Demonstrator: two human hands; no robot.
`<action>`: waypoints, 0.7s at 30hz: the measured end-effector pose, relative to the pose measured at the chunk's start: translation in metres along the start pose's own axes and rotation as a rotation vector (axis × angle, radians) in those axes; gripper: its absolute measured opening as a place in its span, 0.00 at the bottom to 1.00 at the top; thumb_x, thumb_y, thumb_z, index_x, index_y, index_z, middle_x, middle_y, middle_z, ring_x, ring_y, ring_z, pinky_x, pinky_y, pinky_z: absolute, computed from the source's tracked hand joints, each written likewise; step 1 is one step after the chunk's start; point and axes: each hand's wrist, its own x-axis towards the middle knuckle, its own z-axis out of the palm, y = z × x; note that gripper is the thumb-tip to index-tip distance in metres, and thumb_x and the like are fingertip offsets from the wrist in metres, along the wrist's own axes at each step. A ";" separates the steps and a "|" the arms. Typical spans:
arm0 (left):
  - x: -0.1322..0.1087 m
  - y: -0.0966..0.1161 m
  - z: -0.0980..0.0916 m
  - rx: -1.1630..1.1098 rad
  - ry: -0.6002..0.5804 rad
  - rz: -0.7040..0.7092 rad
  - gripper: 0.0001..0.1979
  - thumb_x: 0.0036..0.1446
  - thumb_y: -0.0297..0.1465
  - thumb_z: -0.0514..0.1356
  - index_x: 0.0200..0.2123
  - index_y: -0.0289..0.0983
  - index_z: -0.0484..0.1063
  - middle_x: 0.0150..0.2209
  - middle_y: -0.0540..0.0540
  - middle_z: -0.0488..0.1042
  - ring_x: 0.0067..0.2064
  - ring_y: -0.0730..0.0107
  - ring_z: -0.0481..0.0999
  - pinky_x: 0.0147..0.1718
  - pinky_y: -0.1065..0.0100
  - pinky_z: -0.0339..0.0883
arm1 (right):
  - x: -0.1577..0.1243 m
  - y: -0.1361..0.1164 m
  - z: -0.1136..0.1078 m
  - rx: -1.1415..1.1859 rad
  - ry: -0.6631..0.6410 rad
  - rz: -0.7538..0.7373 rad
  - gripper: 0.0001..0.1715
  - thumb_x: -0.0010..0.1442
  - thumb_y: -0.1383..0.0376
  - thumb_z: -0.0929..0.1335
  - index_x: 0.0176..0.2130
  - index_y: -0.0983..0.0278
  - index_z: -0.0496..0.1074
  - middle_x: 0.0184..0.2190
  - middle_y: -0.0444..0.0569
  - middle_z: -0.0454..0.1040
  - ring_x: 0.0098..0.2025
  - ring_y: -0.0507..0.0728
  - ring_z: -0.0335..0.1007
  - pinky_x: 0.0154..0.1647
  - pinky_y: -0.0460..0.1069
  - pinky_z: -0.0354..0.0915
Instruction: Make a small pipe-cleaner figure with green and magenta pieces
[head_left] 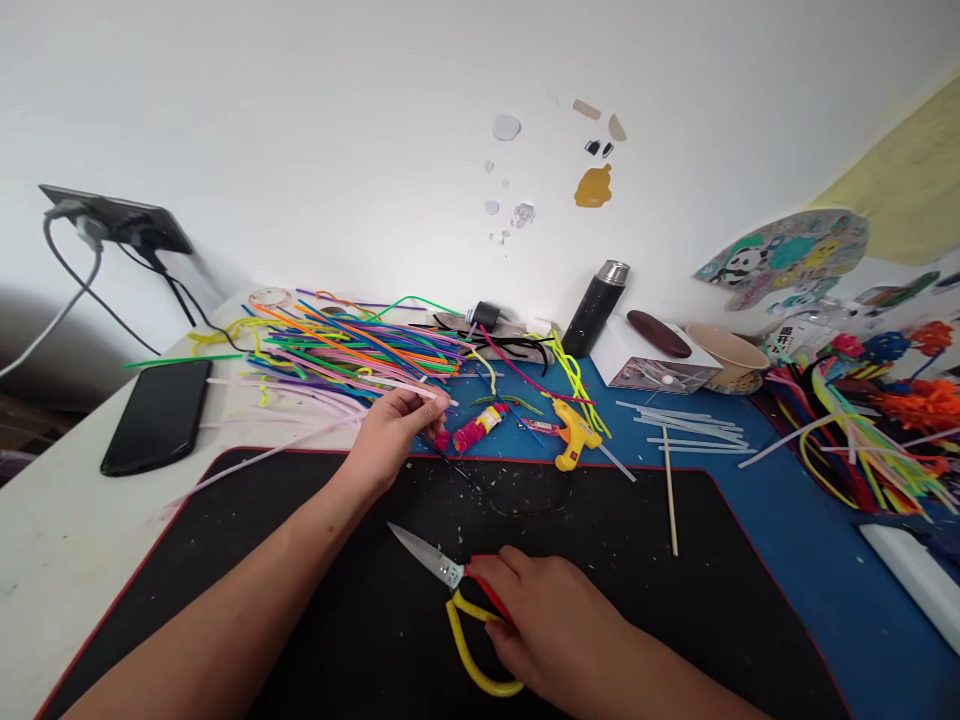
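Observation:
My left hand (394, 425) is closed in a pinch on a pale, whitish-pink pipe cleaner (255, 458) in front of the pile, its thin length trailing down to the left. Colourful pipe cleaners (360, 340) lie heaped just behind that hand. My right hand (555, 620) grips a pair of scissors (431, 558) low over the black mat (337, 620). The blades look closed and point up to the left; one handle is red, the other yellow. Close to the left fingertips lies a small pink-and-yellow pipe-cleaner figure (480, 428).
A yellow glue gun (576, 438) lies behind the mat, with glue sticks (690, 428) and a wooden stick (670, 490) to its right. Further back stand a black flask (596, 310), a white box (652, 360) and a bowl (726, 355). A phone (157, 415) rests at left.

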 end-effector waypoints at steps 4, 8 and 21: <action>0.001 0.005 -0.002 -0.045 0.036 0.009 0.20 0.47 0.46 0.77 0.25 0.36 0.79 0.23 0.47 0.76 0.26 0.70 0.72 0.29 0.68 0.64 | 0.006 0.009 -0.004 0.464 0.036 0.088 0.27 0.58 0.70 0.73 0.56 0.58 0.74 0.37 0.43 0.78 0.33 0.53 0.74 0.32 0.45 0.64; 0.005 0.007 -0.006 -0.146 0.114 0.010 0.20 0.43 0.44 0.79 0.26 0.35 0.79 0.24 0.48 0.75 0.26 0.71 0.72 0.28 0.69 0.64 | 0.015 0.024 0.002 1.027 -0.037 0.213 0.25 0.60 0.65 0.74 0.57 0.59 0.71 0.35 0.39 0.72 0.21 0.45 0.63 0.21 0.42 0.58; 0.015 0.007 -0.015 -0.219 0.333 0.100 0.20 0.41 0.42 0.80 0.24 0.36 0.77 0.21 0.51 0.72 0.24 0.74 0.68 0.25 0.71 0.61 | 0.061 0.041 -0.020 1.755 0.077 -0.181 0.33 0.65 0.50 0.77 0.60 0.63 0.70 0.24 0.34 0.65 0.12 0.41 0.55 0.14 0.40 0.48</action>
